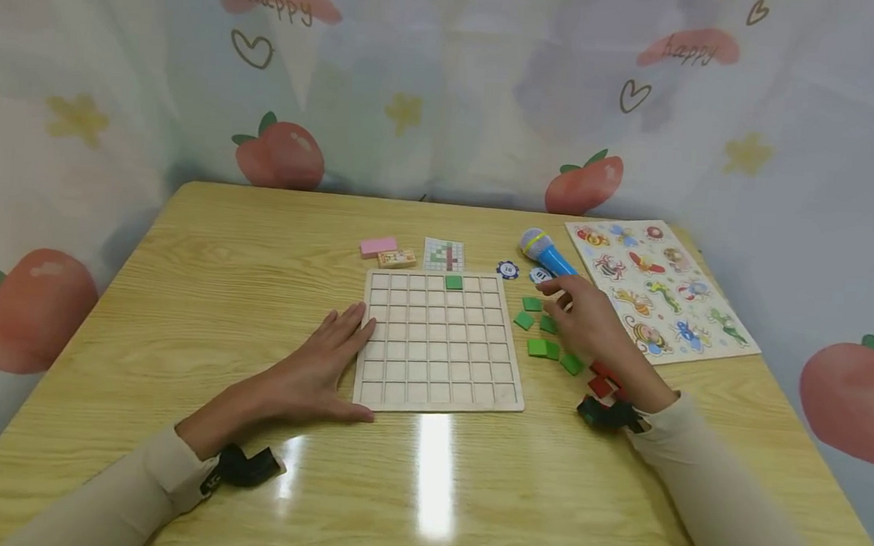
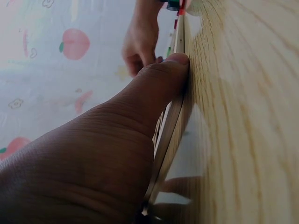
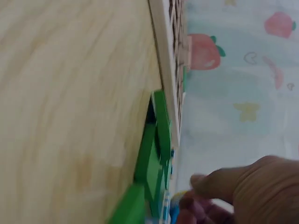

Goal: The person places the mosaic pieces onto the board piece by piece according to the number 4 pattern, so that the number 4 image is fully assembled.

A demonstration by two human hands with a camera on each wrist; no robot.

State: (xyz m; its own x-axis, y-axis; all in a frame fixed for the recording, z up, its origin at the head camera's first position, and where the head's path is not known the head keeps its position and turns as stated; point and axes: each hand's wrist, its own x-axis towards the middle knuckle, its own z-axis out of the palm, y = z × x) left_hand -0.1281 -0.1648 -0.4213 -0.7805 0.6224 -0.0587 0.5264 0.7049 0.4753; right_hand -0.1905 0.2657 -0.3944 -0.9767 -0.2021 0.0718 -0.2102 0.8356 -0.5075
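Note:
A pale wooden grid board lies on the table, with one green square tile in its far row. My left hand rests at the board's left side, fingers spread along the edge and thumb at the near left corner; in the left wrist view that thumb lies along the board's side. To the right, my right hand hovers above several loose green tiles, thumb and fingers loosely bent, with nothing visible between them. Red tiles are partly hidden beneath the right wrist.
Behind the board lie a small printed grid card, a pink block and a small patterned box. Poker chips and a blue toy microphone lie at the far right, beside an insect picture board.

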